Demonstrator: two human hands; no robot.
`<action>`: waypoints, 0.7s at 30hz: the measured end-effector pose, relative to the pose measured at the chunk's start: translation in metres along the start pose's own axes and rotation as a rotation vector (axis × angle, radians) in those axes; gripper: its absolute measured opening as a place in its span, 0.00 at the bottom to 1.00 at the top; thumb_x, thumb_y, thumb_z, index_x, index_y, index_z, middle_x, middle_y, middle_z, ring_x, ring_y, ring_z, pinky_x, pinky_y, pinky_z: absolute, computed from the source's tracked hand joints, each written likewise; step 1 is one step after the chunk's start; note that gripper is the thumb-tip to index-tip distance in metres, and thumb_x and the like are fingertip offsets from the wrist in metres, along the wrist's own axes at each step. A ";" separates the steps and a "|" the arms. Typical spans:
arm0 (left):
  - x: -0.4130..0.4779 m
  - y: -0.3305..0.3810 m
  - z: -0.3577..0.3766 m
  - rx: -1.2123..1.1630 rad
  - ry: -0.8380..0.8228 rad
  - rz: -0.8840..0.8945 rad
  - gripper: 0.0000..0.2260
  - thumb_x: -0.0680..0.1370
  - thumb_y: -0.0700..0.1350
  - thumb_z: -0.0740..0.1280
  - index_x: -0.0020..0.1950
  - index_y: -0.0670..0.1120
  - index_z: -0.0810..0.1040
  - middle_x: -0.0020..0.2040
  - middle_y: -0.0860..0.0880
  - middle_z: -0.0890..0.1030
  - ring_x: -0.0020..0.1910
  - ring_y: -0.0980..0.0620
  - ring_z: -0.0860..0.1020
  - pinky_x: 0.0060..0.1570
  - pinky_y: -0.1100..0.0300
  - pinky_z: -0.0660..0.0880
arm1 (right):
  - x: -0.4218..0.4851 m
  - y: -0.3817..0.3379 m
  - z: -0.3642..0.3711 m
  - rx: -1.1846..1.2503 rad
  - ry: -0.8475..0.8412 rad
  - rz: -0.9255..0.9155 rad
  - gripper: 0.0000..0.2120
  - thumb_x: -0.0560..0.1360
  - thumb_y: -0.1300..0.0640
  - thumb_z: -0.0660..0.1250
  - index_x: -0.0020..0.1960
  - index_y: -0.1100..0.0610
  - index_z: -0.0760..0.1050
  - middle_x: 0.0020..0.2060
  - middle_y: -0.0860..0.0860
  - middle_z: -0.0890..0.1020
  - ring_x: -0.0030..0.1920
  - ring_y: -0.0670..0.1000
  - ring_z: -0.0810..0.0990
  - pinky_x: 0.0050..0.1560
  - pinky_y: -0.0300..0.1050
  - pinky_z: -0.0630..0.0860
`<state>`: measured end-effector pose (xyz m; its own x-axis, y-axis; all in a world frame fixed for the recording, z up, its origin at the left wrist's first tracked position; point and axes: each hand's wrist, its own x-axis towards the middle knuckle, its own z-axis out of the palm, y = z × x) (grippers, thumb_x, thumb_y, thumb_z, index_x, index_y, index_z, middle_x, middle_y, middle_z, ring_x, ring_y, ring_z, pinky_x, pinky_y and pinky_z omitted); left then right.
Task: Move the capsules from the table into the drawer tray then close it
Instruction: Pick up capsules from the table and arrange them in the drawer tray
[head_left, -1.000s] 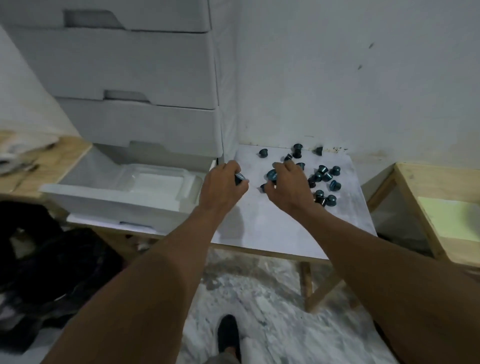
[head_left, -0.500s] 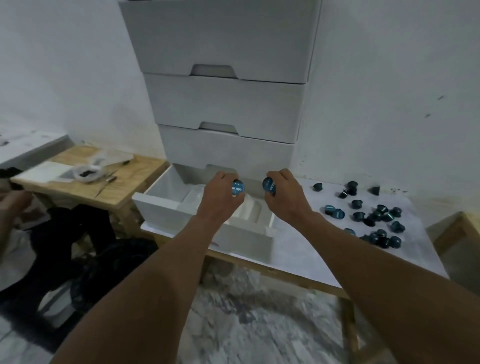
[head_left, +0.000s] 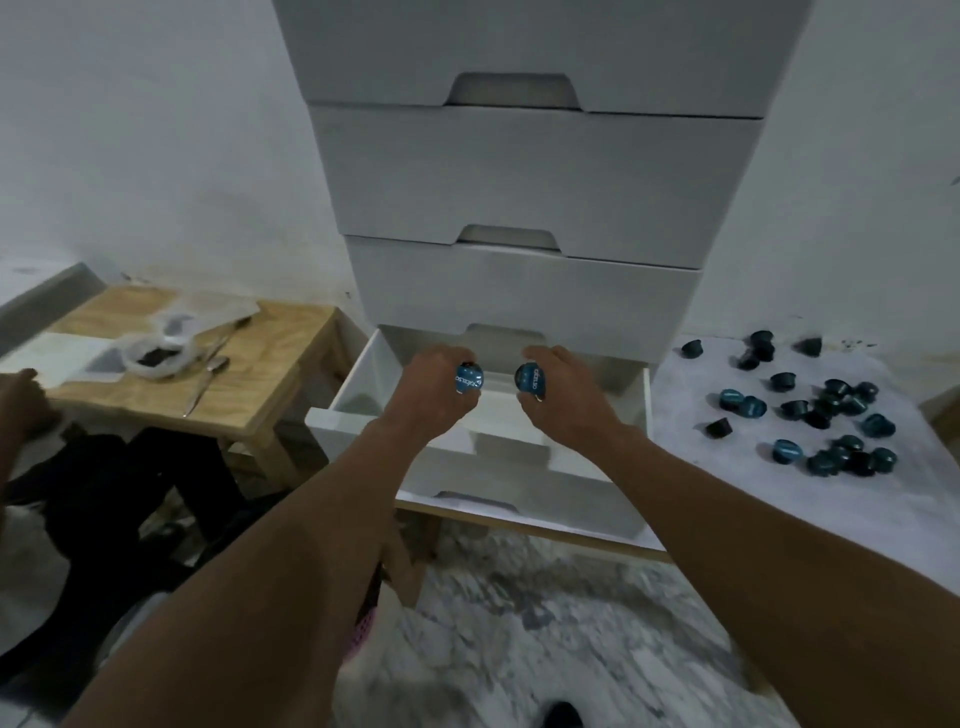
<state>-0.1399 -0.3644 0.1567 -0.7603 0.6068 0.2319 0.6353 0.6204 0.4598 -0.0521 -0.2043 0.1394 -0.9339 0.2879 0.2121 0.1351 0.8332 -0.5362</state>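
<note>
Capsule is pinched by left hand above open drawer | second capsule is pinched by right hand just beside | many loose capsules lie on table to the right | judged early: tray contents mostly hidden, drawer not yet closed, most work remains

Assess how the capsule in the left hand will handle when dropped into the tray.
Probably light: the left hand pinches the capsule with fingers alone. Its round, tapered shape likely rolls or tips; loose capsules on the table lie at mixed angles.
</note>
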 end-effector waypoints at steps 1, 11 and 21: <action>0.008 -0.006 0.003 -0.004 -0.027 -0.003 0.06 0.70 0.42 0.72 0.46 0.45 0.79 0.43 0.47 0.81 0.40 0.50 0.77 0.44 0.54 0.77 | 0.008 0.004 0.005 -0.002 -0.021 0.013 0.21 0.72 0.59 0.70 0.64 0.57 0.71 0.55 0.55 0.75 0.54 0.55 0.75 0.53 0.47 0.72; 0.062 -0.060 0.043 0.027 -0.418 -0.122 0.17 0.73 0.43 0.72 0.61 0.43 0.77 0.56 0.45 0.80 0.55 0.46 0.77 0.57 0.59 0.71 | 0.070 0.046 0.075 -0.033 -0.325 0.065 0.17 0.68 0.62 0.72 0.57 0.57 0.76 0.51 0.56 0.78 0.52 0.56 0.76 0.53 0.46 0.72; 0.092 -0.103 0.086 0.067 -0.747 0.044 0.14 0.71 0.43 0.72 0.56 0.47 0.80 0.52 0.47 0.81 0.49 0.49 0.78 0.50 0.58 0.76 | 0.082 0.064 0.106 -0.006 -0.446 0.233 0.21 0.69 0.60 0.72 0.61 0.56 0.75 0.57 0.56 0.79 0.56 0.55 0.76 0.57 0.44 0.71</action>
<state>-0.2637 -0.3297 0.0574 -0.4546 0.7929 -0.4059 0.6884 0.6019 0.4048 -0.1550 -0.1776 0.0360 -0.9292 0.2374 -0.2831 0.3571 0.7739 -0.5230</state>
